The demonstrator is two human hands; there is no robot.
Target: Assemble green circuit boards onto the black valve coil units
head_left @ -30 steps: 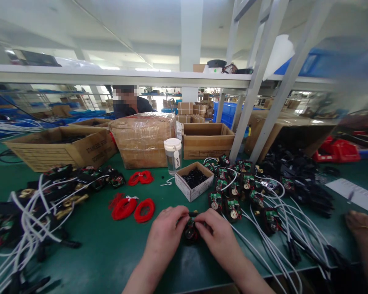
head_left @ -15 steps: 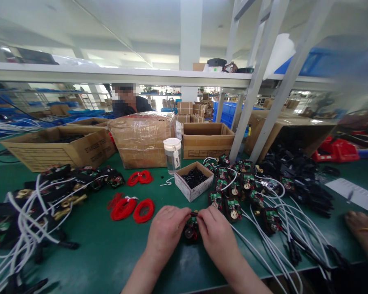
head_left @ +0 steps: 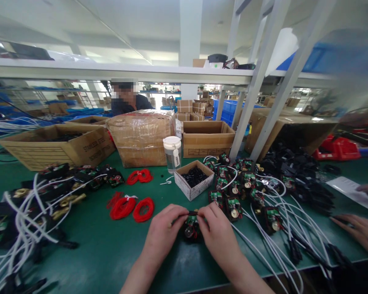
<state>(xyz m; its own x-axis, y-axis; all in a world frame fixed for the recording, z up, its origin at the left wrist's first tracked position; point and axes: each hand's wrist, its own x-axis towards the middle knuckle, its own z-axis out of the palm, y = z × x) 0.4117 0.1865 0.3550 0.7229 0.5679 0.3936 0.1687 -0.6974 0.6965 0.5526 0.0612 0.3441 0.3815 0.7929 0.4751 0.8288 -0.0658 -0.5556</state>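
Observation:
A small black housing with a green circuit board, red wires and a round metal part (head_left: 190,233) sits on the table between my hands. My left hand (head_left: 164,226) is closed at its upper left edge, thumb and fingers pinched together. Opposite it, my right hand (head_left: 217,228) pinches the upper right edge. A short dark piece (head_left: 192,213) spans the gap between my fingertips; its kind is too small to make out. Just beyond my hands stands a small open carton (head_left: 190,194) filled with little black parts.
Similar board units with white cables lie to the right (head_left: 248,181) and left (head_left: 46,196). Red wire coils (head_left: 143,209) rest left of my hands. A lidded jar (head_left: 172,157) stands before a taped box (head_left: 141,141). At far right, a co-worker's hand (head_left: 362,230) holds something dark.
My hands keep their pinch on the unit with barely any shift. At the right, the co-worker's hand has moved further in over the table, and a second hand now shows at the paper.

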